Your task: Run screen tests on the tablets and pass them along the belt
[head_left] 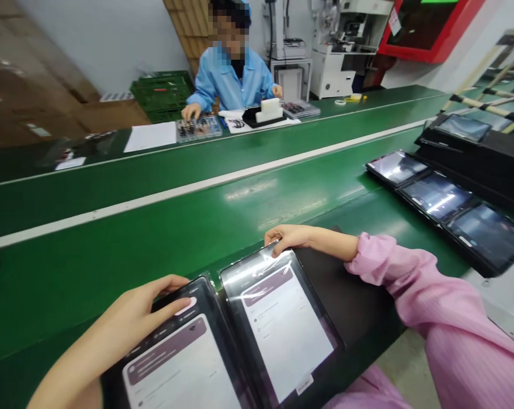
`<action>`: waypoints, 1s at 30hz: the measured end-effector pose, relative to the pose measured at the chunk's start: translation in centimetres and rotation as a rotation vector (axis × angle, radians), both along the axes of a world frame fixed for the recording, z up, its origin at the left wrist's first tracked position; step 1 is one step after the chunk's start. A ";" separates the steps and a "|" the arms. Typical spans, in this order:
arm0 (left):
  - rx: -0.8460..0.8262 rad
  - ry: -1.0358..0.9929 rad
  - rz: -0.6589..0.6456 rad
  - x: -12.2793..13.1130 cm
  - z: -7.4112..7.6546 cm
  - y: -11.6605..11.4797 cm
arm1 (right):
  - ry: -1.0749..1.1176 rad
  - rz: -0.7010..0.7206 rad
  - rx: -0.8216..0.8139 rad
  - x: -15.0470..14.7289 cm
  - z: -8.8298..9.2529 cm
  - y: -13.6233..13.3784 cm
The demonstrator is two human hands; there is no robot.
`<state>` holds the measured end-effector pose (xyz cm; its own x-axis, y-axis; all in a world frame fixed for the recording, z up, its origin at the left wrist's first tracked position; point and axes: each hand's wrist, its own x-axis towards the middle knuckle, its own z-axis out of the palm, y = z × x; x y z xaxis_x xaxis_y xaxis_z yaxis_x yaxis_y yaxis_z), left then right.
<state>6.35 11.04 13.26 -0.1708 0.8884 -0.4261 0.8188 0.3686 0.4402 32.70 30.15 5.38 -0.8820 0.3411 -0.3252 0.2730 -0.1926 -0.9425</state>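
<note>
On the left, the green bench top [82,272] is running as open room past the left hand [150,304] to a white strip [188,205]. This hand is gripping the far edge of the left tablet [175,363], thumb pressing on its face, fingers reaching over the rim. The tablet is occupying the bench's near side, its lower end passing out of view, and a narrow gap is separating it from the right tablet [291,324]. The right hand [291,236] is pinching that one's far edge. Beside it, a dark panel [346,289] is lying beneath the right forearm, and a pink sleeve [422,278] is crossing the bench's near edge.

Beyond the strip, cardboard boxes [22,108] are standing left of green crates [163,94]; a co-worker [235,79] is touching a parts tray [199,129]. At right, three tablets [438,196] are blocking the way in a row.
</note>
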 end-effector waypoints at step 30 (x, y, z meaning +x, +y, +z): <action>0.035 0.407 -0.218 -0.6 -3.7 -0.6 | -0.272 -0.032 1.012 3.1 1.6 -2.3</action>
<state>5.77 10.42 9.58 -0.1255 0.9346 -0.3327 0.9843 0.1593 0.0762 35.84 27.89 6.98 -0.8077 0.5864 -0.0610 0.5087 0.6409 -0.5749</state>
